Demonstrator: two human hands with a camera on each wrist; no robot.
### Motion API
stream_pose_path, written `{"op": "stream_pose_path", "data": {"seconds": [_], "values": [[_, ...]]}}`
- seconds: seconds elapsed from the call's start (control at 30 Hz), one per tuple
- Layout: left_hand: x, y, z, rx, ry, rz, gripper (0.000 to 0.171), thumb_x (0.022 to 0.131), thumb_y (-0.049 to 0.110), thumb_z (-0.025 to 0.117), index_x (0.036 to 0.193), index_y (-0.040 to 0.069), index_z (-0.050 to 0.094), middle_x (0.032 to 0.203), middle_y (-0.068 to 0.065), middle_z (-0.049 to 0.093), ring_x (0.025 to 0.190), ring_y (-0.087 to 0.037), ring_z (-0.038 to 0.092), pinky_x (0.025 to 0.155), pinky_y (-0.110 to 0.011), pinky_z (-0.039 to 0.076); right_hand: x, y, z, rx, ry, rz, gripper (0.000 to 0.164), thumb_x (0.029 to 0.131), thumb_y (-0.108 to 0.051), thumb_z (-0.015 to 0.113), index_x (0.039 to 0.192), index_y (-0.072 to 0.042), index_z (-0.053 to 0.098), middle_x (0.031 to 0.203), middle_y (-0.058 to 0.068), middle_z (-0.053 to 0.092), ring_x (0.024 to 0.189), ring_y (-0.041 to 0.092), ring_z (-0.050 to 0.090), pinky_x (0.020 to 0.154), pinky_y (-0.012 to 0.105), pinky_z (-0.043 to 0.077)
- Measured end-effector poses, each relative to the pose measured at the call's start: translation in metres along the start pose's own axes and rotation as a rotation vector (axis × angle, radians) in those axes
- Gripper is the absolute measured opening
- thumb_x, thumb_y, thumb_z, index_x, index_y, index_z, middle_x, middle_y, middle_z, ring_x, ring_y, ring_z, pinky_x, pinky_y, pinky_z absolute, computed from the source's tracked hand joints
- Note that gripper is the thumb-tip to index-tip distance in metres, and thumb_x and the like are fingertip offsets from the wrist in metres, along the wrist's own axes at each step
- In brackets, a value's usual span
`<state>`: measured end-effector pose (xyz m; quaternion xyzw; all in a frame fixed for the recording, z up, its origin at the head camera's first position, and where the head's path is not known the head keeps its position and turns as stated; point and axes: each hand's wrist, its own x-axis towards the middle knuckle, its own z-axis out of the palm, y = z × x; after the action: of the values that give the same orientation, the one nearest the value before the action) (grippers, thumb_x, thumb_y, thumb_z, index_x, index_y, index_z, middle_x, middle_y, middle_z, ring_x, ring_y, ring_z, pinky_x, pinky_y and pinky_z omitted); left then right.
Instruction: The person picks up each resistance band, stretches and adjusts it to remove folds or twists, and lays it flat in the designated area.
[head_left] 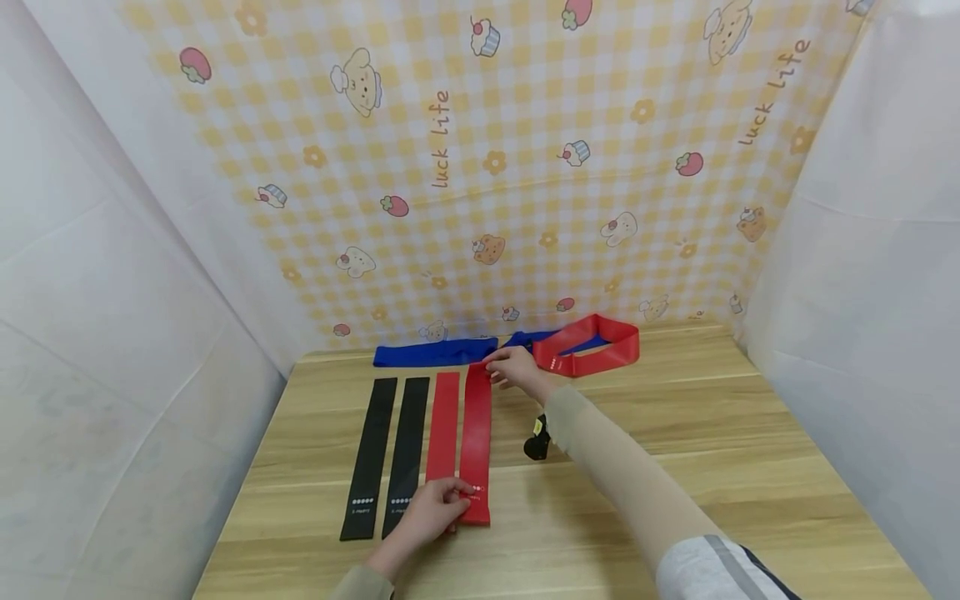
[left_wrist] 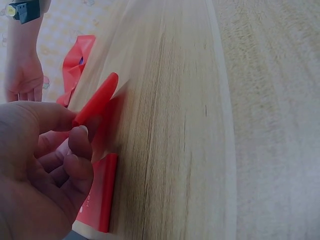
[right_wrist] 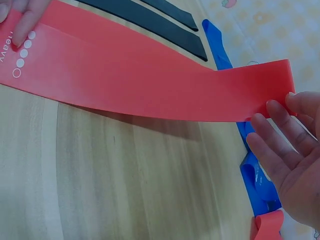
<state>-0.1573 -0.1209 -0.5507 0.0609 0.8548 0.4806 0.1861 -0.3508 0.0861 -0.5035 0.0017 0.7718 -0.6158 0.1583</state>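
The back of the space is being covered by a yellow-checked cloth (head_left: 525,192), and the sides are being closed in by white sheets (head_left: 120,292). A wooden table (head_left: 712,467) is being enclosed by them. Above its surface, a long red band (head_left: 476,433) is being held up by both ends, and a shadow is being cast beneath it. Just beside it, a flat red band (head_left: 445,417) is being supported by the wood, and next in the row two black bands (head_left: 371,450) are being supported likewise. Along the back edge, blue bands (head_left: 435,353) are being partly overlapped by a looped red band (head_left: 607,358). The far end of the long red band is being pinched by the right hand (head_left: 517,372), while its near end is being gripped between thumb and fingers by the left hand (head_left: 433,510). At the right wrist a small black device (head_left: 536,446) is being worn. White dots (right_wrist: 25,53) are being partly covered by the left fingers.
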Motion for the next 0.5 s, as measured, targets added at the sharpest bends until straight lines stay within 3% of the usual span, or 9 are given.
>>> {"op": "stream_pose_path", "data": {"seconds": [0.17,0.5], "values": [[0.0004,-0.0021,0.0004,-0.001,-0.005,0.006,0.012,0.09,0.012,0.068,0.101,0.008,0.071,0.063,-0.004,0.059,0.049,-0.015,0.053,0.047,-0.03,0.046,0.0011,0.0042,0.001,-0.015,-0.011,-0.018,0.019,0.095,-0.012,0.061,0.11,-0.004,0.071,0.093,0.01,0.07,0.079,0.022,0.069,0.073,0.042,0.057],[-0.0004,-0.0033,0.0009,-0.02,-0.025,-0.002,0.01,0.09,0.01,0.068,0.099,0.009,0.071,0.063,-0.004,0.059,0.048,-0.013,0.051,0.047,-0.029,0.046,-0.0037,0.0033,0.0058,-0.034,-0.024,-0.031,0.02,0.096,-0.012,0.061,0.111,-0.002,0.07,0.094,0.011,0.07,0.085,0.027,0.069,0.074,0.041,0.057]]}}
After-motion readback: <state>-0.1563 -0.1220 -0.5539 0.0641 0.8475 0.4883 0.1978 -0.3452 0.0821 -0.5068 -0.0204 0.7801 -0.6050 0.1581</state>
